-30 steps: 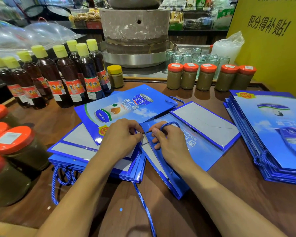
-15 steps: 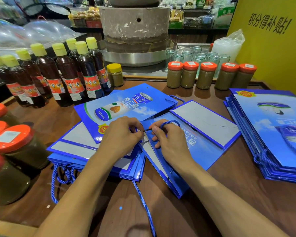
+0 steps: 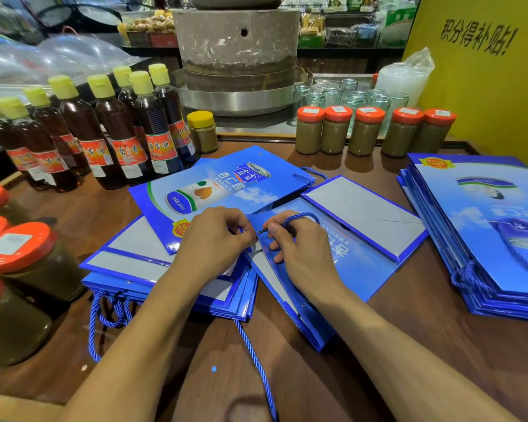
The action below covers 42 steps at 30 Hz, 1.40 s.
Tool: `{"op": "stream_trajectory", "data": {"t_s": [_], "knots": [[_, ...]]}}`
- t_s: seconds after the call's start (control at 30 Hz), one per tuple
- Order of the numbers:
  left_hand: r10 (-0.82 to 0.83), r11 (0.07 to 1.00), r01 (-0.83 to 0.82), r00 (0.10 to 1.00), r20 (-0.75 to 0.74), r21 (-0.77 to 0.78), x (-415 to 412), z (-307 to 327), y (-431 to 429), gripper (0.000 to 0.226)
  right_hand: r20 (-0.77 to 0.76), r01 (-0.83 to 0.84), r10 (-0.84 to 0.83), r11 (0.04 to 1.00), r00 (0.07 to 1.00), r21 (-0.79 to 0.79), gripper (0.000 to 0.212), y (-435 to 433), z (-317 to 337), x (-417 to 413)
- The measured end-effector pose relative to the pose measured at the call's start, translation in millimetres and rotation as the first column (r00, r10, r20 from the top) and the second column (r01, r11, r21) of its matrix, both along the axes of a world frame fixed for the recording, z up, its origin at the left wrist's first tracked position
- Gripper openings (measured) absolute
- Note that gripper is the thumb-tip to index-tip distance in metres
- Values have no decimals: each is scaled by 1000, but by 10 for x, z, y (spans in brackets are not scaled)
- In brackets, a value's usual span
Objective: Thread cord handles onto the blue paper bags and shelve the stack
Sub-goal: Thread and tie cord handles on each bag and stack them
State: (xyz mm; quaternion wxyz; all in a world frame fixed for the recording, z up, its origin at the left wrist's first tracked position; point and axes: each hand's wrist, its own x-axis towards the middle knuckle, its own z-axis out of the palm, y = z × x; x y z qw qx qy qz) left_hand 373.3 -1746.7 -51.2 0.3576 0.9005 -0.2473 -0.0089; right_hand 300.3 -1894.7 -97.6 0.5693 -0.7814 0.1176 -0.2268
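Lying flat, the glossy blue bag (image 3: 367,271) bears a twisted cord (image 3: 301,214).

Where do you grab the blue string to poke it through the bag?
Pinch the blue cord just behind its stiff dark tip, coming in from the right, as the right hand does. The tip points left at the edge of the blue paper bag that the left hand pinches. Farther back the cord loops and looks floppy, so a grip there would probably let it bend.
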Motion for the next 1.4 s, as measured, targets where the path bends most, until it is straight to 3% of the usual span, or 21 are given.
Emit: {"op": "stream_trajectory", "data": {"t_s": [0.23,0.5,0.57,0.63,0.8,1.07,1.27,1.4], "knots": [[-51,999,51,998,-22,-12,12,28,35,12,-5,37,-37,998,999,53,4,7,26,-17],[-82,997,82,996,-19,1,21,53,59,13,-87,-94,101,993,991,77,10,-62,124,-111],[-71,997,71,997,-10,5,17,48,59,15,-123,-143,148,988,981,49,23,-65,147,-154],[-66,998,66,998,-14,8,3,42,49,15,-145,-141,139,990,980,1,30,-41,152,-169],[-100,995,100,994,-35,14,10,33,54,13,-75,-39,42,998,996,41,12,10,167,-199],[-119,993,119,992,-30,-25,3,38,44,8,15,-63,62,996,998,67,20,-21,189,-225],[-120,992,120,993,-21,25,26,9,38,10,-14,-49,50,998,999,32,23,5,166,-228],[-135,988,136,991,-22,71,30,-5,32,10,-54,-2,5,999,999,43,14,3,115,-206]]}}
